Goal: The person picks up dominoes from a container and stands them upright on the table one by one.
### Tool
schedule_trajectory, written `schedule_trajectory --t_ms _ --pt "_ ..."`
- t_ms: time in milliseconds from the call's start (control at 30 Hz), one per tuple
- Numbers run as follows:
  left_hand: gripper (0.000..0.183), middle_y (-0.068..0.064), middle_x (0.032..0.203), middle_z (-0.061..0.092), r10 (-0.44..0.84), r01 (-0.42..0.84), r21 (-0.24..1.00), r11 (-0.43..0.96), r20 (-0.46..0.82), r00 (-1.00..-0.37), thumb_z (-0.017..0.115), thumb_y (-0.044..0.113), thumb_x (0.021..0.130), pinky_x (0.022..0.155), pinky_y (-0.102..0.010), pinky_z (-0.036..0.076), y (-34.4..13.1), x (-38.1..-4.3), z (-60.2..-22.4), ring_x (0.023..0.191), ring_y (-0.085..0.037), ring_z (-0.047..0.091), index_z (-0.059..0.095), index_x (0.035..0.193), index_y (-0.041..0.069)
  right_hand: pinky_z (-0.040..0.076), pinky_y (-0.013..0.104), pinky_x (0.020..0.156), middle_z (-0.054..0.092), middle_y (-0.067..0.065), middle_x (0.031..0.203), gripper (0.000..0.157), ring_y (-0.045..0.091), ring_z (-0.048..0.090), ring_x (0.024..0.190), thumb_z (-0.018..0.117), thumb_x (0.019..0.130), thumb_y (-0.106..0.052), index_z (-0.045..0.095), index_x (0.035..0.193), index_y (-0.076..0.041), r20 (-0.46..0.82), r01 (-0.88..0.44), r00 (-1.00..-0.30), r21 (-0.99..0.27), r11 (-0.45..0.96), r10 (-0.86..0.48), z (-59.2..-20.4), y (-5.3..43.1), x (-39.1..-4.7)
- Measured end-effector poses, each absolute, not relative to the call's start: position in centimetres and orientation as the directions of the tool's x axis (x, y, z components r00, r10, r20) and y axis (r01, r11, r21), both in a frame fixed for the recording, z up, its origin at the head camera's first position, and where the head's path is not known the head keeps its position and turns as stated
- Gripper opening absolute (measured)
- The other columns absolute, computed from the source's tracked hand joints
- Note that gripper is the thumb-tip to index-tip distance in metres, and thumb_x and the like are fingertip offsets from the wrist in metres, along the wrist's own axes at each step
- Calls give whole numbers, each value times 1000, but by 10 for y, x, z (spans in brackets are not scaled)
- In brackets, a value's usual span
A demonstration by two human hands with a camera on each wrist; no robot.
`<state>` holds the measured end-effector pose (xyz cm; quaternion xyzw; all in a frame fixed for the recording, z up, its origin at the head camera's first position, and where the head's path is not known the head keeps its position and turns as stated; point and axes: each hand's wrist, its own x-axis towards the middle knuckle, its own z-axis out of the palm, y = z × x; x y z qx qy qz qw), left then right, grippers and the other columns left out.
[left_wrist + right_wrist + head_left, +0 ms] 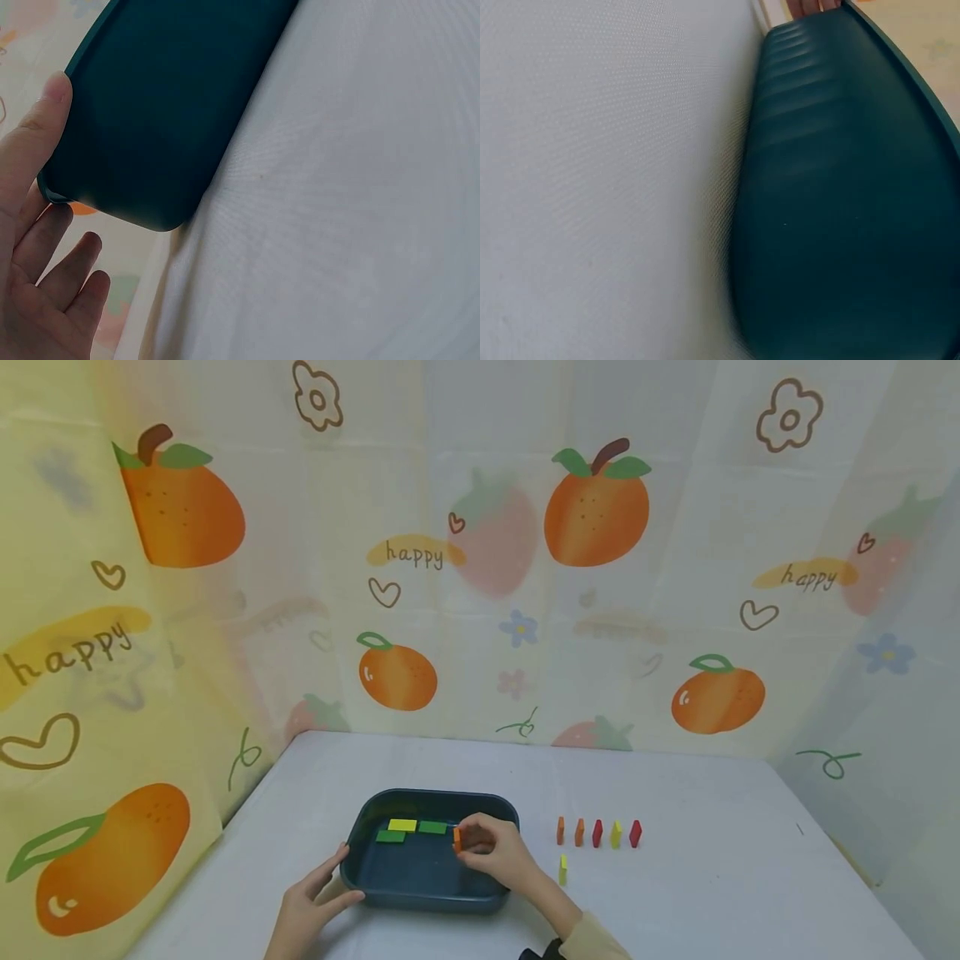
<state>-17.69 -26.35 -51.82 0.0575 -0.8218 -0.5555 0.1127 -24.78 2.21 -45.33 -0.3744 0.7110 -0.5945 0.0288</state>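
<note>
Step in hand, as judged: placing an orange block (457, 840) in the tray (435, 904). The right hand (495, 852) pinches this block between thumb and fingertips, inside the tray's rim and towards its right end. Whether the block touches the floor of the tray cannot be told. The left hand (318, 893) has its fingers spread, thumb and forefinger against the tray's near left corner, apparently to steady it.

The next move seems to call for laying the block flat beside the green blocks (432, 827) and yellow block (402, 825), then loosening the pinch without nudging them.

Condition: the held block is plain orange, small and slim, roughly upright, narrow side to the head camera. The tray is dark teal with rounded corners. Right of it, six upright blocks (597, 834) stand on the table (712, 893).
</note>
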Motion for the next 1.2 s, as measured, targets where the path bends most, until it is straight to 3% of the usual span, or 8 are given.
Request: schedule_trajectory --t_ms 700,1200 --pt "70 -6 128 48 -219 42 918 394 138 -966 78 30 66 96 -44 36 -264 -177 -520 122 -25 36 52 127 9 53 26 72 62 18 91 22 27 61 80 63 76 10 58 98 8 338 -428 -793 -901 70 -507 -454 42 -241" --pt "68 -6 127 48 -226 44 918 395 143 -964 79 26 66 95 -40 37 -263 -177 -519 121 -24 38 52 126 8 53 27 72 61 17 91 22 22 61 79 62 76 11 56 96 9 336 -424 -791 -903 62 -512 -459 57 -241"
